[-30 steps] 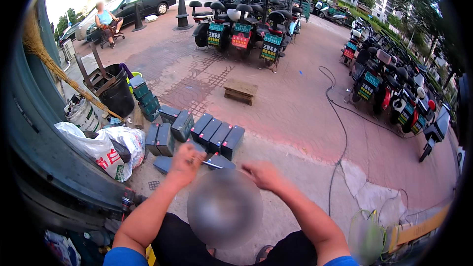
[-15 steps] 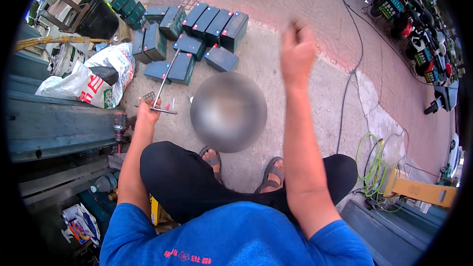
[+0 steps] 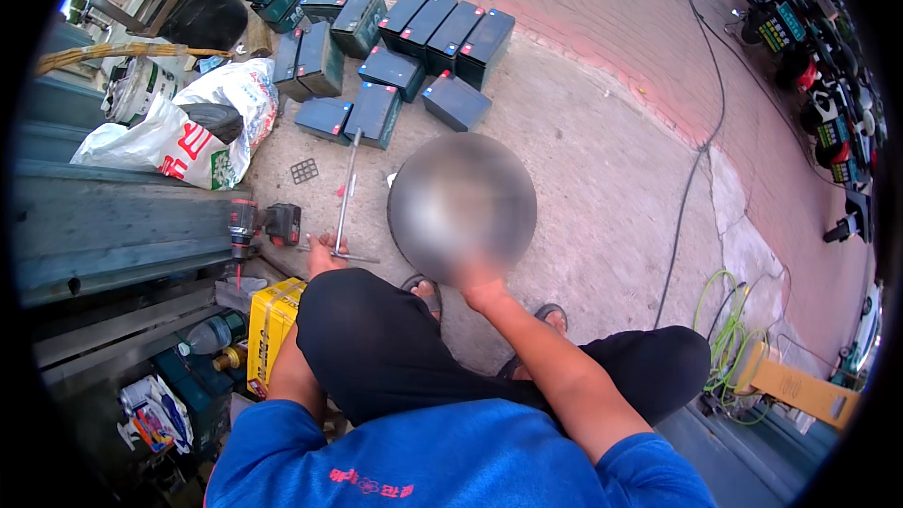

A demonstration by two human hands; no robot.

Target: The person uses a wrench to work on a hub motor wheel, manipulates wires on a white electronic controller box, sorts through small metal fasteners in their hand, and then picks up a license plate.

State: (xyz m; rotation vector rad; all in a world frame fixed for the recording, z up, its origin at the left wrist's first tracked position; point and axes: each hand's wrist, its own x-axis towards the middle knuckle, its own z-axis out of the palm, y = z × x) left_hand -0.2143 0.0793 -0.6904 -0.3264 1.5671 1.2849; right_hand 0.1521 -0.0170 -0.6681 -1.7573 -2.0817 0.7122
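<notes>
Concrete ground [image 3: 583,169] spreads before us in the head view, with dark block-shaped batteries [image 3: 374,111] beyond and a drill [image 3: 243,223] to the left. Our left grip [image 3: 326,253] is closed around the crossbar of a metal T-handled tool [image 3: 345,212], its shaft pointing toward the nearest batteries. Our right grip [image 3: 482,288] meets the near edge of a round thing [image 3: 461,202] mid-view; blur hides how open it is, so we cannot tell whether it holds anything. We judge that a careless swing could knock the shaft into a battery.
</notes>
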